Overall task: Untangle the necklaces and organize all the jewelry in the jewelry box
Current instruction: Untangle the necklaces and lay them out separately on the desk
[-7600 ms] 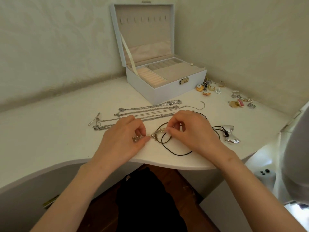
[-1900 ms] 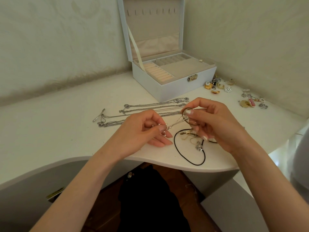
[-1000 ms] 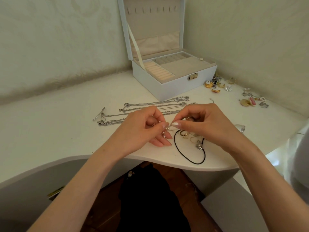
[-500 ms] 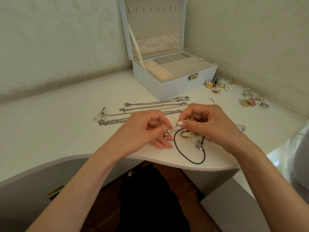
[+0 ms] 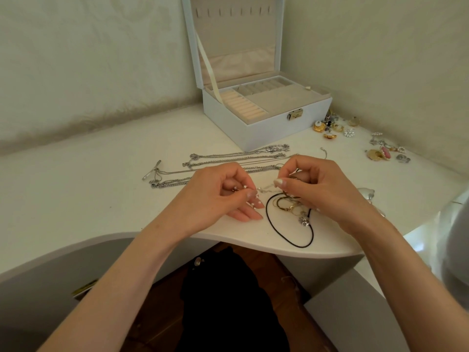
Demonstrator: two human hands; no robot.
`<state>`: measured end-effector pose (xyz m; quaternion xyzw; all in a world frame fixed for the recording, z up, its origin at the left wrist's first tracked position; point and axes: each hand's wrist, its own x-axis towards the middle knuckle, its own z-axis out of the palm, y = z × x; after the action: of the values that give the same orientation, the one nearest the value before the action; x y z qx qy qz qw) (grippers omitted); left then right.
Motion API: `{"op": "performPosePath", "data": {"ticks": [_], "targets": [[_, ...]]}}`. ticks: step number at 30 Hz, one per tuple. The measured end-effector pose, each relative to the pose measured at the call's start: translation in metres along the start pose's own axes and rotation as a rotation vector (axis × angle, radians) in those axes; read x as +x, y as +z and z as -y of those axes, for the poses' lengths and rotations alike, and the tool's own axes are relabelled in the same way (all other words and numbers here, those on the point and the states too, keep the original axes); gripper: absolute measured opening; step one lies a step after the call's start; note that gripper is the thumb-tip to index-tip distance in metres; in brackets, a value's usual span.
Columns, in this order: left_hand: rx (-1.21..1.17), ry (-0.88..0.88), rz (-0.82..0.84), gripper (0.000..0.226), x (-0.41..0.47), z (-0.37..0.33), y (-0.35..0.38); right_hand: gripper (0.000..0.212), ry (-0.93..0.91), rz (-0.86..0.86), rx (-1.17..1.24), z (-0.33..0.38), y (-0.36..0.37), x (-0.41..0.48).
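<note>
Noted left hand [image 5: 215, 196] and right hand [image 5: 322, 189] close together above the near edge, each pinching between thumb and forefinger one end of a thin pale chain [image 5: 265, 190] stretched between them. Found directly under the right hand a black cord necklace [image 5: 291, 240], small gold pieces [image 5: 286, 205] lying within its loop. Recorded just beyond both hands several silver chains [image 5: 236, 158] laid out in rows. Logged farther beyond, lid raised, the white jewelry box [image 5: 266, 130]; loose earrings [image 5: 330, 128] scattered to its right. Seen beneath all a curved white tabletop [image 5: 76, 189], pale patterned walls [image 5: 88, 59] meeting in a corner behind, and wooden floor [image 5: 266, 262] below.
</note>
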<state>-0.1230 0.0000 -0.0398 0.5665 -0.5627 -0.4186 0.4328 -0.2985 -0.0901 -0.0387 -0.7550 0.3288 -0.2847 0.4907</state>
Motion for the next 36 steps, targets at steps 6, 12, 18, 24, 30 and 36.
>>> {"op": "performPosePath", "data": {"ticks": [6, 12, 18, 24, 30, 36], "targets": [[0.0, 0.012, -0.03, 0.002, 0.0, 0.002, 0.001, 0.011, 0.016, -0.01, 0.032, 0.003, 0.0, 0.001], [0.019, 0.006, -0.029, 0.002, 0.001, -0.001, 0.002, 0.009, 0.011, 0.044, 0.078, 0.009, 0.004, 0.0], [0.067, 0.007, -0.035, 0.004, 0.003, 0.0, 0.004, 0.01, 0.003, 0.086, 0.103, 0.013, 0.009, 0.001], [0.143, 0.026, -0.099, 0.003, 0.004, 0.001, 0.007, 0.012, 0.037, 0.133, 0.15, 0.015, 0.007, 0.0], [0.206, 0.074, -0.112, 0.004, 0.002, -0.001, 0.009, 0.013, 0.064, 0.069, 0.167, 0.014, 0.004, 0.003], [0.204, 0.074, -0.114, 0.004, 0.001, 0.0, 0.008, 0.013, 0.075, 0.075, 0.132, 0.013, 0.0, 0.001]]}}
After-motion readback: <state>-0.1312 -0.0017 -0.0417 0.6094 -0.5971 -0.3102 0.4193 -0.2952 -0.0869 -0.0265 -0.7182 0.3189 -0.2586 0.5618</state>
